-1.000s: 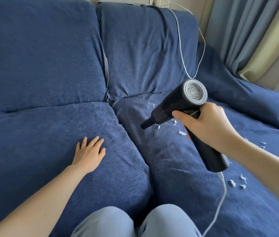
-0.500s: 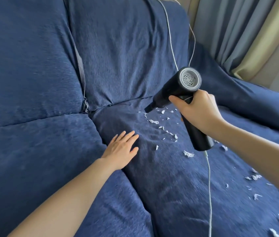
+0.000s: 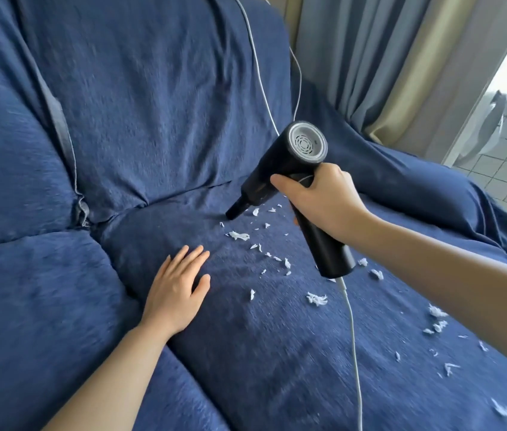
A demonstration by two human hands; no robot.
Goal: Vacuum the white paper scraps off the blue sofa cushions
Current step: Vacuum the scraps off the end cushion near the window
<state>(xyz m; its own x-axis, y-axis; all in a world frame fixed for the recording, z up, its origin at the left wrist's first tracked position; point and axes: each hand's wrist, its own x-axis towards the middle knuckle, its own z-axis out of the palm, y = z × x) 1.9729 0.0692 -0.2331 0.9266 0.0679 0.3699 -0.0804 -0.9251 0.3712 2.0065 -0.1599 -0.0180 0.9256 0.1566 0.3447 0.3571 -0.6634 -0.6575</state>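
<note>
- Right hand (image 3: pixel 323 197): grip wrapped around vacuum (image 3: pixel 289 172), nozzle at cushion (image 3: pixel 246 353).
- Left hand (image 3: pixel 177 290): fingers spread, flat on cushion.
- Scraps (image 3: pixel 277 259) scattered across cushion, beside nozzle.

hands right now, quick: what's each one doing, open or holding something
Left hand: open, palm flat on the blue seat cushion, holding nothing.
Right hand: closed around the black handheld vacuum handle, nozzle at the paper scraps.

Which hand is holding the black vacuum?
The right hand grips the black vacuum; the left hand lies flat on the seat cushion.
</note>
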